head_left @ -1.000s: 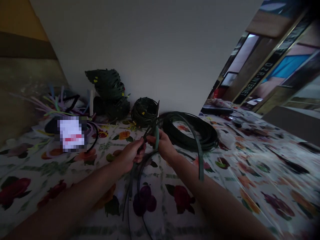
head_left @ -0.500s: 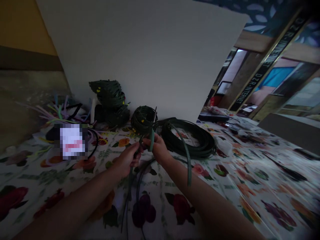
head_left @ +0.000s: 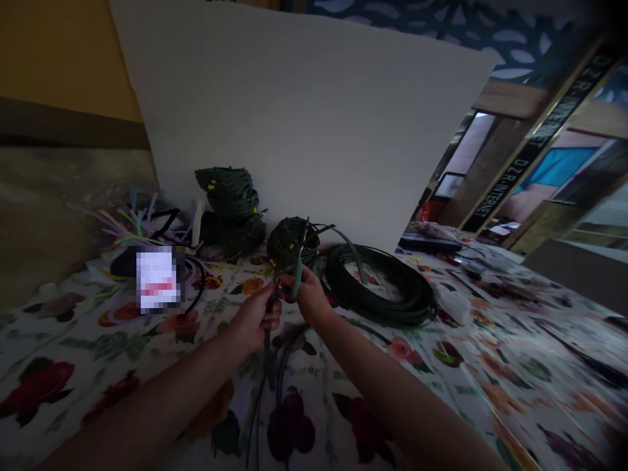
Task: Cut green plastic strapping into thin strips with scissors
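Dark green strips (head_left: 267, 353) run through the closed fingers of my left hand (head_left: 258, 315) and hang down over the table. Right beside it, my right hand (head_left: 307, 294) is closed on scissors (head_left: 297, 278) with green handles, their blades pointing up and away. Behind the hands sits a round woven dark green piece (head_left: 293, 241) with small yellow bits. A large coil of dark green strip (head_left: 417, 297) lies to the right of my right hand.
Two stacked dark green woven pieces (head_left: 228, 193) stand at the back left, near a bundle of pastel stems (head_left: 142, 219). A large pale board (head_left: 314, 124) rises behind. The flowered tablecloth (head_left: 186, 379) spreads underneath. Clutter lies at the right.
The view has shifted, so the things sit slightly right and lower. The loose strip that hung over my right forearm now arches behind my right hand towards the coil.
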Demonstrator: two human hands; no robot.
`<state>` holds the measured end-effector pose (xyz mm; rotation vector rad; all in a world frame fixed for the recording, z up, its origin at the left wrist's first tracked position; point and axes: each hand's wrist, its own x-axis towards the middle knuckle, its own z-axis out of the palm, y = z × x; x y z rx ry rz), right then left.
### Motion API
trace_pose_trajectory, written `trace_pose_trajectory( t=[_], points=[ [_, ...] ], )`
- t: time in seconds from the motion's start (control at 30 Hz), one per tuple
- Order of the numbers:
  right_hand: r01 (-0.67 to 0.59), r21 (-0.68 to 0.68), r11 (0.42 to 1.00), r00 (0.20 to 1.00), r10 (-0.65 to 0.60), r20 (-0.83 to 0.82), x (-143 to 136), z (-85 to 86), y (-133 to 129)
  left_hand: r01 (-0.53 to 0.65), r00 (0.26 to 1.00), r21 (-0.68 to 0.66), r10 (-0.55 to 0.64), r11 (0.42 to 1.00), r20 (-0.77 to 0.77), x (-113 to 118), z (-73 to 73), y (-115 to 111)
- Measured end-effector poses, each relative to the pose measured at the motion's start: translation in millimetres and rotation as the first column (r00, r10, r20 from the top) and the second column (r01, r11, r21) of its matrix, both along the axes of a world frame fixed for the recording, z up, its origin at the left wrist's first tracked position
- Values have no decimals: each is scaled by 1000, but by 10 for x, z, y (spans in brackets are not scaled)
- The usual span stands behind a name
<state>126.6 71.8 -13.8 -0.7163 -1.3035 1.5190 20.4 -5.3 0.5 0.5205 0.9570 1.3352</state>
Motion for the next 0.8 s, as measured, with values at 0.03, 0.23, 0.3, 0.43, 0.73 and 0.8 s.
trace_pose_trajectory(
  t=[0.03,0.23,0.3,0.43,0.73,0.8],
  points=[
    [4,5,1000,1000,-4,9,-10,-4,2,-7,1000,2,7,1000,3,-3,-5,4],
    [41,80,996,997,-46,66,-64,13,19,-92,995,45,93,995,-25,18,-57,29],
    [59,132,989,994,-71,86,-91,51,46,-159,985,69,162,985,-52,-12,-60,58],
    [108,262,959,981,-145,128,-188,139,158,-347,922,182,370,920,-113,-280,-11,169],
    [221,488,844,880,-388,274,-573,258,386,-583,640,469,731,663,-238,-1067,116,336],
    [244,504,828,856,-428,290,-707,315,441,-582,597,510,758,634,-261,-1088,106,346]
  ],
)
